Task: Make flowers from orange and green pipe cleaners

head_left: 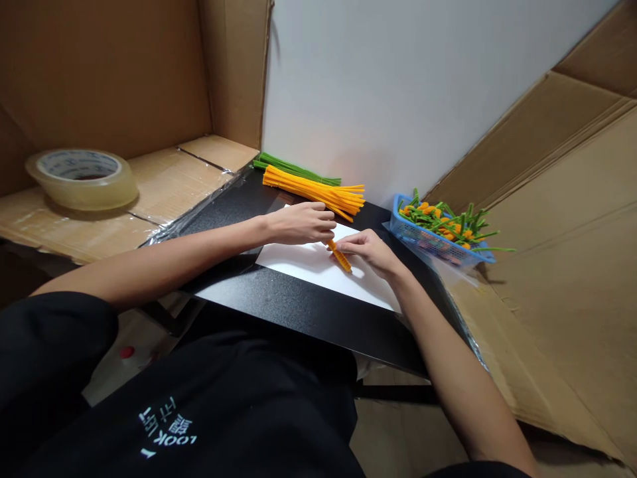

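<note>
Black tabletop (279,305) between cardboard panels (572,265), with an orange coil (342,259) over white paper (291,257).
Pinching the coil, with left hand (303,224) up top and right hand (374,252) lower down. Blue basket (423,240) to the right, pretty stuffed with green-and-orange pieces (435,224), right past the rim. Strip of black along the near edge. Can't make out the coil's top end behind left hand.

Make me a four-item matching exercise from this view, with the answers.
1. Tape roll
2. Perforated basket
3. Paper sheet
4. Orange pipe-cleaner piece

A. White
B. Between the left hand and the right hand
C. On the cardboard ledge
D. Blue

Pairs: 1-C, 2-D, 3-A, 4-B
</note>
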The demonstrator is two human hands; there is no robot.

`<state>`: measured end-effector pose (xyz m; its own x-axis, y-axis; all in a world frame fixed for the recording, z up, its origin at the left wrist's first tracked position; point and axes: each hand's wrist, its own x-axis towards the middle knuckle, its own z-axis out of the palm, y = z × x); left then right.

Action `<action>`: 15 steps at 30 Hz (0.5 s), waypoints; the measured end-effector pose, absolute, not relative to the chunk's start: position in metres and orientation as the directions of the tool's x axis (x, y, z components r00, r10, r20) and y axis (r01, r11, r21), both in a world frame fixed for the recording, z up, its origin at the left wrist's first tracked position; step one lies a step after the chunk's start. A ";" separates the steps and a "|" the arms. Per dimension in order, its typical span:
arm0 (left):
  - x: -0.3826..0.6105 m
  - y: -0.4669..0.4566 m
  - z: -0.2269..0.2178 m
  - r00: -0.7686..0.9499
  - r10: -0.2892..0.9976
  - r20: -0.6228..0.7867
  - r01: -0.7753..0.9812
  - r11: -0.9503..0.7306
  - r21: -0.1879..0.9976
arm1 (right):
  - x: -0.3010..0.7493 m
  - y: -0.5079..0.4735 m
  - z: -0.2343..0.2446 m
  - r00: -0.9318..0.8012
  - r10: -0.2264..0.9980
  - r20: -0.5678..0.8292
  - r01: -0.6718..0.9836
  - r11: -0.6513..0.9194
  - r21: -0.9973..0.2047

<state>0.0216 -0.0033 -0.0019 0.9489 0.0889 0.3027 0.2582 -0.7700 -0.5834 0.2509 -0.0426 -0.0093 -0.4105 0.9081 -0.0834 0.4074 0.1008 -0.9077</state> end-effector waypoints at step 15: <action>0.023 -0.002 -0.001 0.940 0.024 0.341 0.220 -0.804 -0.552 | 0.253 -0.047 0.001 -0.506 0.862 0.046 0.588 0.383 -0.712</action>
